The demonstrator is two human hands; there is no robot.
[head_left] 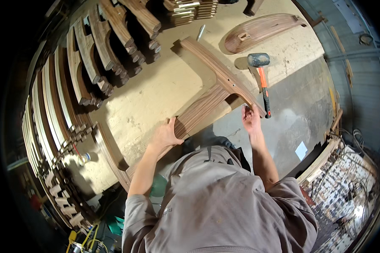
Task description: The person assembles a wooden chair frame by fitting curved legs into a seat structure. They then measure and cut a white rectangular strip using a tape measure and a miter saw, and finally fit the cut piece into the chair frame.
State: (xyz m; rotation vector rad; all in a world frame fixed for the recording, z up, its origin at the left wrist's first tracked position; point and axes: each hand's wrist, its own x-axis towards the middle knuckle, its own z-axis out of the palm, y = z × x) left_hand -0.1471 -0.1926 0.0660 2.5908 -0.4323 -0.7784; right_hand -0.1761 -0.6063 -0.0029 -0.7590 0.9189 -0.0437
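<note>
A brown wooden frame lies across the bench in front of me. Its broad straight rail (pixel 202 110) joins a curved leg (pixel 211 64) at the far right and another wooden leg (pixel 109 157) at the near left. My left hand (pixel 164 134) is closed over the rail, thumb on the near side and fingers on the far side. At the near end of the curved leg is my right hand (pixel 251 120), its fingers curled against that end and partly hidden by it. A rubber mallet (pixel 264 80) with an orange and black handle lies just right of the leg.
Rows of curved wooden parts (pixel 101 38) line the bench's left and far side. A wide shaped wooden panel (pixel 261 31) lies at the far right, near a small metal tool (pixel 201 32). White paper (pixel 301 150) is on the grey surface at right.
</note>
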